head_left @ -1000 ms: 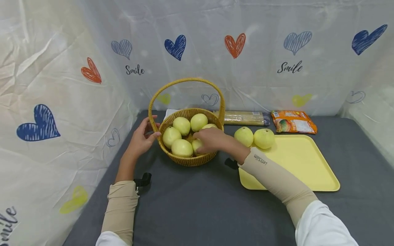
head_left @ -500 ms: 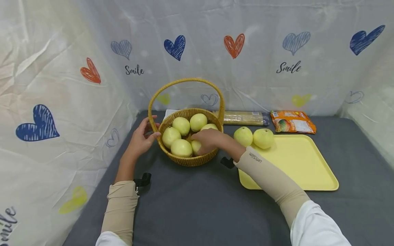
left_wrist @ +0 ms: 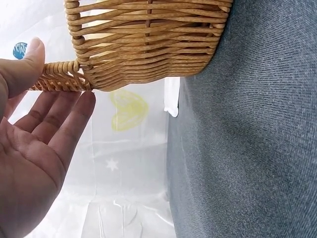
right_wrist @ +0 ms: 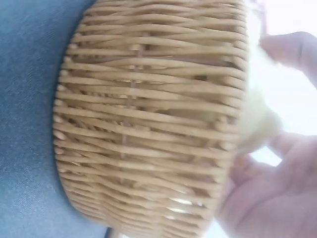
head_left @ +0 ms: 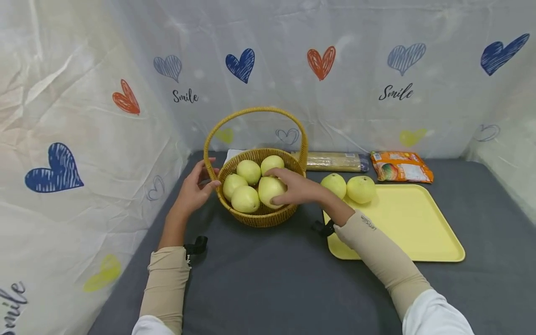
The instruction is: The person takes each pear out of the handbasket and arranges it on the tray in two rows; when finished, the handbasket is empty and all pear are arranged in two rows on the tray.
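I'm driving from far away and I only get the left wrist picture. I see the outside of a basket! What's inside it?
Observer: Round, pale green fruits sit in the basket.
Operator: Yum! Where's the other hand?
Observer: The right hand reaches over the basket and holds one fruit.
Operator: Is there fruit anywhere else?
Observer: Yes, two more fruits are at the far left corner of a yellow tray.

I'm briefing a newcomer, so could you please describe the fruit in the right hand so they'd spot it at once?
On the grey table, find the woven basket with the tall arched handle. Just right of its centre is a round, pale-green fruit. Unlike the other fruits, it is gripped by the right hand.
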Action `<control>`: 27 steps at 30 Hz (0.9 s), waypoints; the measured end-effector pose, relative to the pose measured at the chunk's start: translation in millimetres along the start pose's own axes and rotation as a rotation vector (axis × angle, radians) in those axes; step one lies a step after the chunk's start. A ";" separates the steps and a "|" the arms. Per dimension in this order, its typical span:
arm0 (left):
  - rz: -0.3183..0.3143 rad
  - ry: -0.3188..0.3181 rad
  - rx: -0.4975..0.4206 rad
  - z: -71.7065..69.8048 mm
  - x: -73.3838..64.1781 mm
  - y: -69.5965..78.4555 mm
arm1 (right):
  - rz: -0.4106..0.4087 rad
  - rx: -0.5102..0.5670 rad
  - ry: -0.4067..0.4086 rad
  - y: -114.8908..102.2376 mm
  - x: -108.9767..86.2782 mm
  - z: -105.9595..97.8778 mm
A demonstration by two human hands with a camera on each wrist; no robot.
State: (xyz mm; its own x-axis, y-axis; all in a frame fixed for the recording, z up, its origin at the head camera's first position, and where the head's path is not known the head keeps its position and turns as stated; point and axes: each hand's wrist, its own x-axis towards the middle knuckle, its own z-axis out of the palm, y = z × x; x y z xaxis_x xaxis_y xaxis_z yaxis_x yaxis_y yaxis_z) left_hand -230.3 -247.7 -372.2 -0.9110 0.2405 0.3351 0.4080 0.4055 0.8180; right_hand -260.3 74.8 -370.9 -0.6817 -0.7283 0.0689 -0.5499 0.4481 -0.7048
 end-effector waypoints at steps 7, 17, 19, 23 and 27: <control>-0.005 0.013 0.022 -3.2 4.0 -17.5 | -0.039 0.097 0.118 1.7 -5.1 -1.6; -0.006 0.008 0.025 -1.0 1.8 -19.2 | -0.049 0.084 0.244 -3.7 -14.0 10.5; -0.005 0.009 0.026 -1.0 2.1 -19.6 | -0.044 0.082 0.252 -5.8 -17.1 10.8; -0.009 0.010 0.031 -1.2 2.8 -18.8 | -0.051 0.084 0.252 -7.0 -22.2 11.7; -0.011 0.010 0.027 -0.6 2.1 -18.2 | -0.069 0.069 0.262 -5.5 -25.2 13.3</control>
State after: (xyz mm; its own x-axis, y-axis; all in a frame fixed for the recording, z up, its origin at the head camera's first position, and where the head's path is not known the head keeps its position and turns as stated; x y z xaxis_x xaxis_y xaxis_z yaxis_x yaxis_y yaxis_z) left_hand -239.7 -255.1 -386.1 -0.9158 0.2271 0.3313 0.3996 0.4317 0.8087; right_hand -233.7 83.8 -378.2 -0.7502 -0.5932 0.2921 -0.5713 0.3591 -0.7380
